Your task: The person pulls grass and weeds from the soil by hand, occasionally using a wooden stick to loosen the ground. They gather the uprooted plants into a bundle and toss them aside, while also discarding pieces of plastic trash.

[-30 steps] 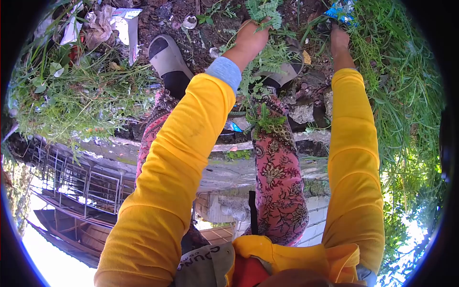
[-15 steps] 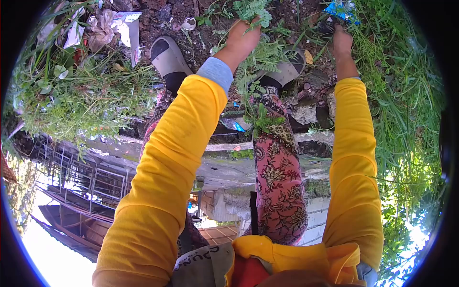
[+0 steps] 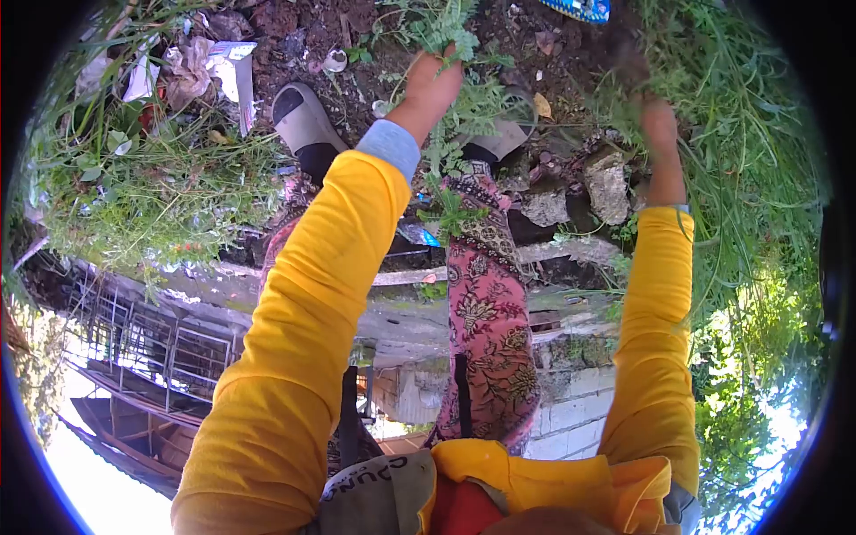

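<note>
My left hand (image 3: 434, 85) is closed round the stems of a leafy green weed (image 3: 450, 27) with small fern-like leaflets. More of its foliage hangs beside the wrist, over one shoe. On the right, my right hand (image 3: 658, 120) looks closed and is smeared by motion. A dark blurred shape (image 3: 632, 67), possibly soil or roots, shows just beyond its fingers; what it is I cannot make out. Tall grass (image 3: 744, 134) stands close to that hand. Ahead of it, a blue packet (image 3: 578, 9) lies on the dark soil (image 3: 499, 22).
My shoes (image 3: 303, 120) stand on the soil. Crumpled litter and a white carton (image 3: 234, 76) lie at the left among weeds (image 3: 160, 209). Rough stones (image 3: 608, 187) sit near my right wrist. Behind my legs are a concrete ledge (image 3: 401, 316) and metal railings (image 3: 169, 334).
My right hand has moved away from the blue packet, back towards me and slightly right, with motion blur. My left hand keeps its hold on the weed and appears slightly further left.
</note>
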The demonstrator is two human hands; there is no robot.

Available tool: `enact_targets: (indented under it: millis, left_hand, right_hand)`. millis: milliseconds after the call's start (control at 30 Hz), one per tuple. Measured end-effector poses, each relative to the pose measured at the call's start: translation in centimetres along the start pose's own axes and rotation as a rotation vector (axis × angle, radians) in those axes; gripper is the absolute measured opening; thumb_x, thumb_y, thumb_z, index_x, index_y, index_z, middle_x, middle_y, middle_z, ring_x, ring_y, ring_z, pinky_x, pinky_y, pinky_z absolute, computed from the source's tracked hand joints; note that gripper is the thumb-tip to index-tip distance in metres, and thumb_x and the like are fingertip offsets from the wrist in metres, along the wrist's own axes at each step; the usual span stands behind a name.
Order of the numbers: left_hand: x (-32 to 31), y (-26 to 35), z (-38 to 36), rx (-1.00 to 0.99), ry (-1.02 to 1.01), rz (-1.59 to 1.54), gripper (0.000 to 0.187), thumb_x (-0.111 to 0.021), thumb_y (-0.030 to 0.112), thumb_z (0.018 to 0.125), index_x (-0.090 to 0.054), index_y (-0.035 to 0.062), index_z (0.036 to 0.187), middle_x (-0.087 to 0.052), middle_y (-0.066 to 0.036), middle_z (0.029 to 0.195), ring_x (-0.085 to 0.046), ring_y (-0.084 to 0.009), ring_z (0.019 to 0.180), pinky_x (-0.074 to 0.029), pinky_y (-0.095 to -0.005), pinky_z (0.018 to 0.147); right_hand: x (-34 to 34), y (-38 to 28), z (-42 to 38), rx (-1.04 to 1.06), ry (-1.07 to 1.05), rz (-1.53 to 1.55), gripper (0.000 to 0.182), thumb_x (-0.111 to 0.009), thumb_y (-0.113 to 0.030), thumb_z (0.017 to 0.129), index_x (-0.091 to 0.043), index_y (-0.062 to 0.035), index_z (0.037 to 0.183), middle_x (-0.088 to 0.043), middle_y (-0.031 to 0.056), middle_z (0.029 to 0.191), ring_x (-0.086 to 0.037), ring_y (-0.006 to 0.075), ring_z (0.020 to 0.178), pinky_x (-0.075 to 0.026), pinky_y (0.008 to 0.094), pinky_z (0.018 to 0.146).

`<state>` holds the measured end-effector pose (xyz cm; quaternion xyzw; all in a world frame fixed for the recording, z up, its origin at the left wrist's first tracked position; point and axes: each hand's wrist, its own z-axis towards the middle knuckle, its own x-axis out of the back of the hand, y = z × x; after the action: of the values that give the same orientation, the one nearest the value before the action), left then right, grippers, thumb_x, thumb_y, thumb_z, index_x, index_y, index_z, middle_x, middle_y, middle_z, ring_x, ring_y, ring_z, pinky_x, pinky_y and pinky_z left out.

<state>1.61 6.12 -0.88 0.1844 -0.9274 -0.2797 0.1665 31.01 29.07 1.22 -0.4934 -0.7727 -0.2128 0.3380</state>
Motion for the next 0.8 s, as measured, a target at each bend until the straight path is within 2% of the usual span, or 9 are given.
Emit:
enact_targets:
  millis: [33,167,267,333,400,433,633,700,800]
  left_hand:
    - [0.2,1.5,-0.5,0.010,-0.001,0.010,0.024,-0.050,0.016,0.075,-0.050,0.0045,0.096,-0.055,-0.008,0.081,-0.050,-0.0191,0.076,-0.039,-0.0304,0.069]
    - [1.1,5.5,-2.9,-0.019,0.043,0.203,0.029,-0.043,0.026,0.083,-0.058,0.0013,0.088,-0.058,-0.021,0.084,-0.053,-0.0387,0.082,-0.042,-0.0405,0.071]
    - [1.5,3.1,-2.1,-0.001,0.014,0.050,0.027,-0.044,0.024,0.082,-0.058,0.0006,0.085,-0.058,-0.020,0.082,-0.054,-0.0378,0.080,-0.041,-0.0419,0.069]
    - [2.0,2.5,-2.8,0.096,0.004,-0.020,0.024,-0.048,0.022,0.079,-0.057,0.0002,0.083,-0.058,-0.020,0.081,-0.053,-0.0377,0.078,-0.040,-0.0427,0.068]
    - [2.2,0.8,-4.0,-0.035,0.018,0.049,0.021,-0.053,0.019,0.074,-0.057,-0.0001,0.082,-0.057,-0.019,0.079,-0.053,-0.0373,0.076,-0.040,-0.0425,0.067]
    - [2.5,0.4,-4.6,-0.100,0.023,0.089,0.021,-0.055,0.018,0.072,-0.057,-0.0003,0.082,-0.057,-0.018,0.078,-0.052,-0.0371,0.075,-0.041,-0.0424,0.067]
    - [5.3,3.7,-9.5,-0.213,-0.029,0.516,0.025,-0.058,0.017,0.070,-0.056,0.0018,0.090,-0.058,-0.018,0.079,-0.054,-0.0378,0.076,-0.043,-0.0434,0.069]
    - [5.2,3.0,-10.0,-0.335,0.059,0.461,0.027,-0.057,0.018,0.073,-0.053,0.0003,0.093,-0.059,-0.020,0.081,-0.056,-0.0382,0.078,-0.044,-0.0440,0.070]
    - [4.8,10.6,-13.1,-0.042,-0.104,0.630,0.027,-0.056,0.018,0.074,-0.051,-0.0005,0.093,-0.058,-0.022,0.080,-0.057,-0.0376,0.078,-0.045,-0.0433,0.070]
  right_hand:
    - [0.4,-0.3,-0.5,-0.117,-0.130,-0.002,0.034,-0.043,-0.031,0.079,-0.056,-0.0018,0.087,-0.056,0.0259,0.088,-0.053,0.0413,0.084,-0.042,0.0473,0.073]
    - [-0.5,0.4,-4.2,0.014,-0.476,-0.127,0.036,-0.044,-0.032,0.077,-0.059,-0.0034,0.093,-0.057,0.0219,0.097,-0.055,0.0360,0.091,-0.044,0.0428,0.076]
    - [-3.2,-1.2,-8.3,0.197,-0.922,-0.504,0.030,-0.044,-0.022,0.077,-0.060,-0.0059,0.097,-0.059,0.0159,0.099,-0.057,0.0312,0.093,-0.046,0.0397,0.076]
    - [-4.5,-0.8,-12.3,0.037,-0.903,-0.403,0.029,-0.043,-0.020,0.077,-0.061,-0.0080,0.097,-0.059,0.0146,0.100,-0.057,0.0297,0.093,-0.046,0.0393,0.077]
    - [-5.9,1.1,-18.0,0.050,-0.861,-0.396,0.029,-0.043,-0.022,0.078,-0.062,-0.0084,0.095,-0.059,0.0152,0.100,-0.057,0.0289,0.094,-0.046,0.0397,0.079]
    - [-6.8,1.9,-21.1,-0.167,-0.960,-0.363,0.031,-0.040,-0.024,0.080,-0.062,-0.0085,0.095,-0.059,0.0143,0.101,-0.057,0.0296,0.094,-0.045,0.0398,0.079]
    - [-7.7,5.4,-40.8,-0.442,-1.254,-0.122,0.042,-0.039,-0.042,0.081,-0.056,-0.0116,0.106,-0.052,0.0174,0.112,-0.039,0.0336,0.115,-0.037,0.0405,0.090]
    - [-4.4,3.9,-41.9,-0.351,-0.818,-0.117,0.034,-0.043,-0.035,0.082,-0.058,-0.0110,0.099,-0.052,0.0173,0.109,-0.038,0.0341,0.114,-0.037,0.0405,0.089]
    - [2.6,-0.5,-37.4,-0.393,-0.209,0.113,0.018,-0.052,-0.022,0.080,-0.061,-0.0091,0.088,-0.052,0.0160,0.103,-0.044,0.0341,0.102,-0.038,0.0417,0.085]
